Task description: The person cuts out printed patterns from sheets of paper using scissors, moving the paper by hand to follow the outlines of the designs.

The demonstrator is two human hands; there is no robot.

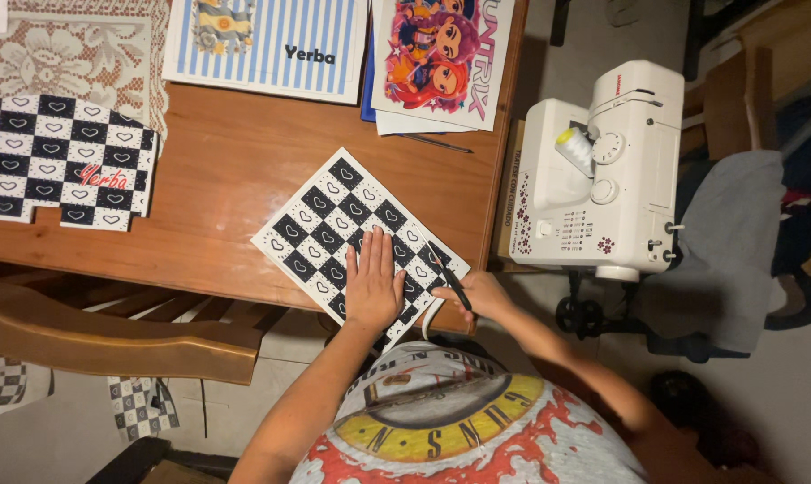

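While my left hand [372, 285] lies flat, fingers together, on the black-and-white checkered heart sheet [352, 235], my right hand [483, 296] grips black scissors [448, 276] at its edge.

The left hand [372, 285] lies on the checked sheet [334, 220] on the table [235, 152]; sewing machine [603, 170] to its right.

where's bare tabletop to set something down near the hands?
Bare wood lies between the cut checkered piece, the striped print and the checkered sheet. Crowded at the near right corner: left hand presses that sheet, right hand works scissors there.
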